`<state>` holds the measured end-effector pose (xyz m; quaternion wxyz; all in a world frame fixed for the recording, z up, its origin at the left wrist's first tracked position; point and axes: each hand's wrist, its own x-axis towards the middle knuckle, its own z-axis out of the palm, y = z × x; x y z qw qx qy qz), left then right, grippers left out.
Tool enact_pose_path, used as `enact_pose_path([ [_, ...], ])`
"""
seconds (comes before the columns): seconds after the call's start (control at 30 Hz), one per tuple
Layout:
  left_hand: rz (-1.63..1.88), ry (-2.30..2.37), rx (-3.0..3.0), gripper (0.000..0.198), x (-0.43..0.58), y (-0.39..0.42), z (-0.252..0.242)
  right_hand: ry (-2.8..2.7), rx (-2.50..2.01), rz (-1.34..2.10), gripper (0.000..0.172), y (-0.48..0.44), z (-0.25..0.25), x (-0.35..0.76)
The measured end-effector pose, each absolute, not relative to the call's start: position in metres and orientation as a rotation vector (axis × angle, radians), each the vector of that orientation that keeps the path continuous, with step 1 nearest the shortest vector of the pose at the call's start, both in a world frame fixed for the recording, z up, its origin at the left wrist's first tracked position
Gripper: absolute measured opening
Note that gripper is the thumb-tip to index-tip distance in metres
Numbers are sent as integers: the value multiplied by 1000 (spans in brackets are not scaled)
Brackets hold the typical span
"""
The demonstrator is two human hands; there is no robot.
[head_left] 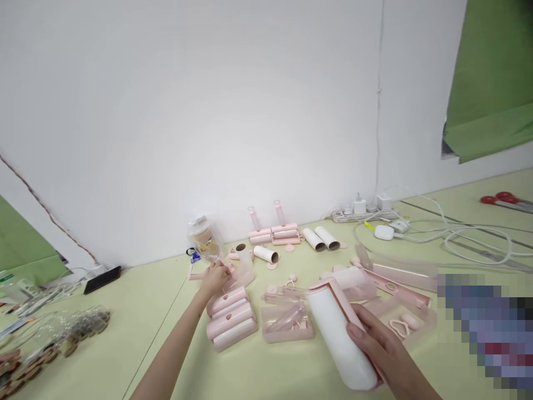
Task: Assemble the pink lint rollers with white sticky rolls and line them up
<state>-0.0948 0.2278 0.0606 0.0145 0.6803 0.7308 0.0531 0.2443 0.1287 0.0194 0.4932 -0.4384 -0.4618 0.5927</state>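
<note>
Three finished rollers (231,322) lie stacked near the middle of the table (125,333), and two standing rollers (272,233) wait by its back edge, handles up. Near the front edge the right hand (389,355) grips a lint roller (341,333), fingers wrapped round its white roll and pink shell. The left hand (214,278) reaches to the pink parts (239,266) just behind the stack, fingers curled down; whether they pinch anything I cannot tell. Bare cardboard tubes (320,239) and clear covers (287,322) lie scattered about, so I judge plenty remains to put together.
</note>
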Motion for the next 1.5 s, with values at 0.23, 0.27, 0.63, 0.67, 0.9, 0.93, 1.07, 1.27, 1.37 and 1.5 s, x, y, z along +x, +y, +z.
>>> enact_pose_path([
  [0.23, 732, 2192, 2164, 25, -56, 186, 106, -1129, -1005, 1382, 40, 129, 20, 241],
  [0.27, 800, 2146, 2159, 27, -44, 174, 108, -1120, -1015, 1368, 41, 129, 21, 242],
  [0.63, 677, 1391, 1743, 20, 77, 92, 18, -1571, -956, 1123, 38, 142, 39, 286],
  [0.67, 679, 1390, 1732, 24, 77, 92, 13, -1658, -936, 1100, 36, 141, 40, 286],
  [0.9, 742, 1019, 1622, 85, 53, 83, -4, -1967, -999, 928, 41, 115, 29, 283],
  [0.93, 703, 1048, 1642, 88, 52, 82, -6, -2021, -988, 894, 39, 111, 30, 283],
  [1.07, 589, 1217, 1722, 59, 56, 80, -12, -2298, -869, 754, 30, 100, 35, 283],
  [1.27, 619, 1207, 1769, 55, 60, 82, -8, -2467, -800, 568, 32, 101, 27, 279],
  [1.37, 621, 1220, 1796, 56, 60, 82, -4, -2492, -812, 584, 34, 102, 24, 279],
  [1.5, 627, 1222, 1832, 55, 62, 82, 0, -2518, -815, 618, 38, 100, 26, 281],
])
